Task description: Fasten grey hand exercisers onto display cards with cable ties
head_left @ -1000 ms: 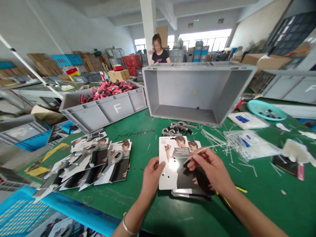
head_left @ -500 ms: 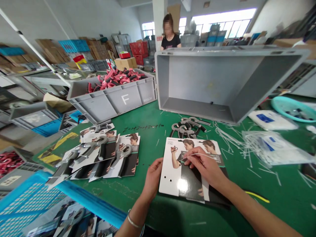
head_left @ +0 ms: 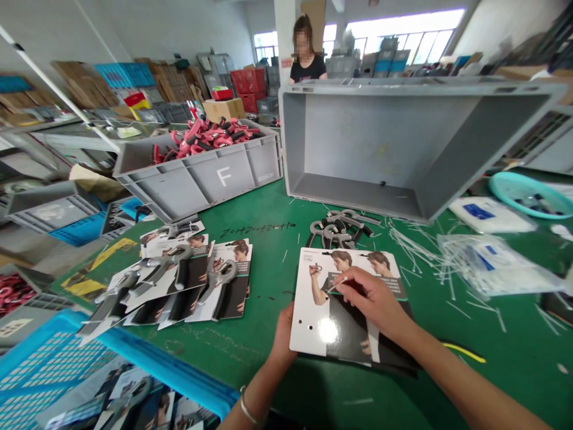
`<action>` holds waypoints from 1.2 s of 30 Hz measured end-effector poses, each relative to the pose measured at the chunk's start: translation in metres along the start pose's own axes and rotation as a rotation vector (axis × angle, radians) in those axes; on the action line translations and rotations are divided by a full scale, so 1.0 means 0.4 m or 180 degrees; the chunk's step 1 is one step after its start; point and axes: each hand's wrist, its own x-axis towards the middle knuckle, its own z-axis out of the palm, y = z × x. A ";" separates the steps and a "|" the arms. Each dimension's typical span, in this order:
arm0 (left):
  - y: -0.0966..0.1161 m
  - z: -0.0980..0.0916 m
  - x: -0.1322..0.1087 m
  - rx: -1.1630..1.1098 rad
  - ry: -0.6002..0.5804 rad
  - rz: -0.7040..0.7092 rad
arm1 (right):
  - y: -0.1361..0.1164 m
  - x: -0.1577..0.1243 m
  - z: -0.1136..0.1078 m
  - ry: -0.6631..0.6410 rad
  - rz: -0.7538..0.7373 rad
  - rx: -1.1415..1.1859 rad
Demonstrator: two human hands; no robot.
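A printed backing card [head_left: 307, 307] with small punched holes lies in front of me, overlapping more cards at its right. My left hand [head_left: 283, 339] grips its lower left edge, with the fingers hidden behind it. Over the card, my right hand [head_left: 373, 301] pinches a thin white cable tie [head_left: 335, 285], its tip close to the upper holes. Whether the tip has entered a hole I cannot tell. Several loose grey-and-black hand grip exercisers [head_left: 338, 230] lie just beyond the card. To the left are cards with exercisers on them [head_left: 179, 263].
A grey crate [head_left: 201, 173] of red grips and a grey bin [head_left: 367, 143] on its side stand behind. White ties [head_left: 414, 248], plastic bags [head_left: 496, 263] and a turquoise bowl [head_left: 501, 188] lie right. A blue basket [head_left: 174, 367] is at lower left; a person [head_left: 308, 65] stands beyond.
My right hand has turned slightly, and the cable tie no longer arcs over its fingers. My left hand has slid a little lower and further behind the card's edge.
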 end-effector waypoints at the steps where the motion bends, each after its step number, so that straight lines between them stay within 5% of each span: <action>1: -0.002 -0.016 -0.021 0.0156 -0.0098 0.0105 | 0.001 0.000 -0.001 -0.0009 0.0011 0.0019; 4: -0.004 -0.047 -0.067 0.0731 -0.0351 0.0570 | 0.001 0.002 0.002 -0.0076 -0.0048 -0.0179; 8: 0.007 -0.023 -0.062 0.0666 0.0014 0.1011 | -0.002 0.009 0.006 -0.0108 -0.0036 -0.0473; 14: 0.014 0.041 -0.006 -0.0026 0.0119 0.0556 | -0.014 0.023 0.004 -0.0172 0.0034 -0.0676; 25: 0.148 0.084 -0.011 0.0825 -0.0225 0.0809 | -0.012 -0.010 -0.009 0.0179 -0.0172 0.0093; 36: 0.143 0.050 -0.002 0.1063 -0.0265 0.0949 | -0.014 -0.030 -0.026 -0.0029 -0.0483 -0.0113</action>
